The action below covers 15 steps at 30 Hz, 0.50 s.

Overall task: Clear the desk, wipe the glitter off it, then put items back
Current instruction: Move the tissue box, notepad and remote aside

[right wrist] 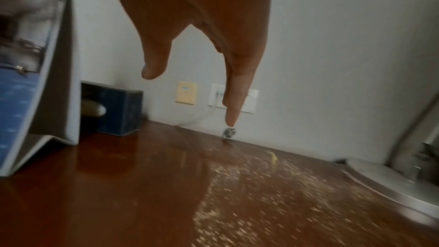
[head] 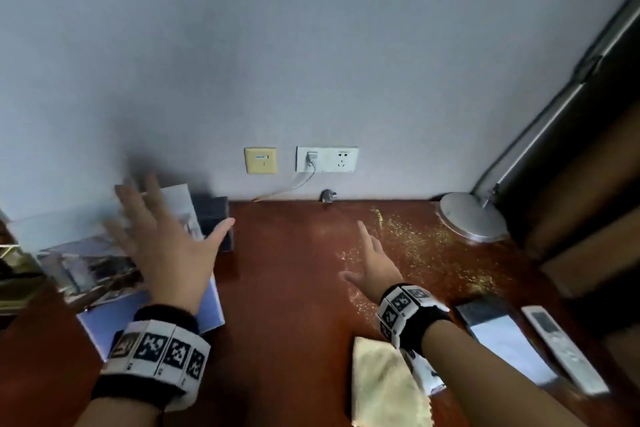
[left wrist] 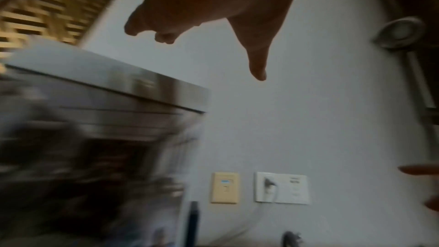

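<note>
Gold glitter (head: pixel 420 239) scattered on right rear of worktop (head: pixel 287 253), betw. right hand (head: pixel 372 265) and lamp base (head: pixel 472 220). Yellow cloth (head: pixel 384 385) at front edge, beside phone (head: pixel 502 333) & remote (head: pixel 564 354). Both hands above worktop, fingers spread wide, holding nothing; left hand (head: pixel 169 236) over photo book (head: pixel 93 253), w/ dark box (head: pixel 216 217) behind.
</note>
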Each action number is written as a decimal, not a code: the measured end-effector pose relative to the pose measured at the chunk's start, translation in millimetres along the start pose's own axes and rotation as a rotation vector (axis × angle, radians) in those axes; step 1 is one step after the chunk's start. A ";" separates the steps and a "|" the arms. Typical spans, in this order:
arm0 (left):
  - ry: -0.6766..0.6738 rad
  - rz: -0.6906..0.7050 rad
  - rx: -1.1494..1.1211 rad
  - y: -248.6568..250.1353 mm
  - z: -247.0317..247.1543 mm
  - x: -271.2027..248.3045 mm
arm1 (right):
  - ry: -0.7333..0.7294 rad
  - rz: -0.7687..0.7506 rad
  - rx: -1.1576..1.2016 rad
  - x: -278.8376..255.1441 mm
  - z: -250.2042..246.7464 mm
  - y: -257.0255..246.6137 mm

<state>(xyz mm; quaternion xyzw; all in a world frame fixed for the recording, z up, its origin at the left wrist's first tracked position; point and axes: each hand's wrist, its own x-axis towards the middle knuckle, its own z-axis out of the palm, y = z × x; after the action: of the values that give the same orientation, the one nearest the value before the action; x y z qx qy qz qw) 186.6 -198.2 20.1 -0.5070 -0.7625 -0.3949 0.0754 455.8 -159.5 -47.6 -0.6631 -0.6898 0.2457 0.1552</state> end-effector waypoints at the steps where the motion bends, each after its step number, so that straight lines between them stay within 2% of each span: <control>1: -0.018 0.089 -0.018 17.7 12.0 -3.5 | 0.004 0.022 0.001 -1.3 -5.3 12.5; 4: -0.108 0.274 -0.121 81.2 55.6 -21.3 | 0.024 0.075 -0.013 -5.0 -23.6 53.8; 9: -0.375 0.503 -0.182 166.5 131.4 -78.7 | -0.002 0.242 -0.049 -14.9 -47.6 140.8; 12: -0.601 0.615 -0.178 207.6 174.4 -125.5 | -0.033 0.378 -0.084 -31.4 -58.7 198.2; 15: -0.837 0.673 -0.130 231.3 210.3 -176.2 | -0.129 0.507 -0.175 -50.9 -63.5 241.1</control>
<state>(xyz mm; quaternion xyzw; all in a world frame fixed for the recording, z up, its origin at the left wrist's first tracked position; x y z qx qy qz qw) 522.8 -140.9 -91.4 -0.8408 -0.4970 -0.1594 -0.1438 696.0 -201.6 -120.5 -0.8085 -0.5289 0.2578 -0.0134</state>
